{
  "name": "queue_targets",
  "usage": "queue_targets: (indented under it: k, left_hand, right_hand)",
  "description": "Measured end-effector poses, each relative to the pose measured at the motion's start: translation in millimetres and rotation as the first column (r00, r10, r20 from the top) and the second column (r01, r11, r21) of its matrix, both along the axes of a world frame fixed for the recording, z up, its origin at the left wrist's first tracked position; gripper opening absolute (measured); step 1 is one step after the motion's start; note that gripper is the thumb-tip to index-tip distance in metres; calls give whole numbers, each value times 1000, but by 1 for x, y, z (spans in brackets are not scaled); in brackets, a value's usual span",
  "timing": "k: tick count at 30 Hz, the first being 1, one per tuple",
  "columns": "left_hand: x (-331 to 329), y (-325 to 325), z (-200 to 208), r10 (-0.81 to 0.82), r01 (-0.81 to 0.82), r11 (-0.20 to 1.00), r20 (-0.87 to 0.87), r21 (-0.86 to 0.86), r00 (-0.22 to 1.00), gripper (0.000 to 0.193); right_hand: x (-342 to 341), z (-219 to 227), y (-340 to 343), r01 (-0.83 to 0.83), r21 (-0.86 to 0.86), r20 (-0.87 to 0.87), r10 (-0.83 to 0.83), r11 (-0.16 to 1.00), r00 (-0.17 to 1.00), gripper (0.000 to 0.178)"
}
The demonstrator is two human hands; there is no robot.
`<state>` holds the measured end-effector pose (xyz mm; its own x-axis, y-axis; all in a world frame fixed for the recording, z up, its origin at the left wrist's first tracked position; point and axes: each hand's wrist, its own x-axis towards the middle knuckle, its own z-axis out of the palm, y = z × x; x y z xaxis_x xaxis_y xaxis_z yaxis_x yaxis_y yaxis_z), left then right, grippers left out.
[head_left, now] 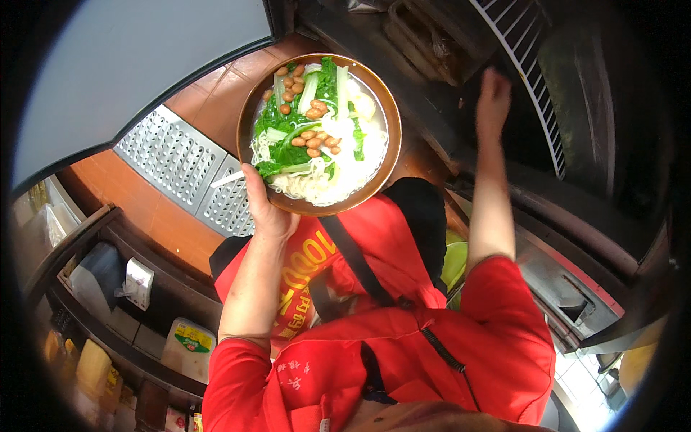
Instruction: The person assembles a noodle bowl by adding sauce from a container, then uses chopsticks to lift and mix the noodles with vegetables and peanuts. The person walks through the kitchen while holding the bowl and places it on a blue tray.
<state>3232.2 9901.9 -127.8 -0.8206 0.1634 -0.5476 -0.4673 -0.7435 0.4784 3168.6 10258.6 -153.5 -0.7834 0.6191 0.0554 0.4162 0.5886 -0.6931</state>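
My left hand (268, 209) grips the lower left rim of a round brown bowl (394, 144), thumb at the edge and the other fingers hidden beneath. Inside the bowl lie pale noodles (317, 183), green leafy vegetables (288, 124) with pale stalks, and reddish-brown peanuts (314, 142); bright light washes out its right side. A short white stick-like piece (227, 179) juts out to the left by my thumb. My right hand (494, 86) is stretched away into a dark space beside a white wire rack (529, 79). Its fingers are smeared and in shadow.
A large pale panel with a dark edge (144, 65) fills the upper left. Below it, perforated metal plates (173, 155) lie on the orange tiled floor (155, 214). Dark shelves at the lower left carry a white tub (188, 351) and a small white box (137, 284).
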Motion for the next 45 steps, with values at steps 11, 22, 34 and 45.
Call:
queue_targets:
  k: [11,22,34,45]
  left_hand:
    - [1,2,-3,35,-35,999,-23,-3,999,72]
    - [4,5,-8,20,-20,999,-2,-32,1000,74]
    - [4,1,-11,55,-56,998,42,15,998,69]
    - [8,13,-3,81,-82,997,-36,-13,996,68]
  right_hand:
    - [-54,-16,-37,-492,385,525,253,781,812,40]
    - [-117,-3,48,-283,528,449,19,801,893,38]
    - [25,-16,1,76,-133,-179,-99,988,979,40]
    - [1,-50,-29,7,-415,-439,-207,910,874,25]
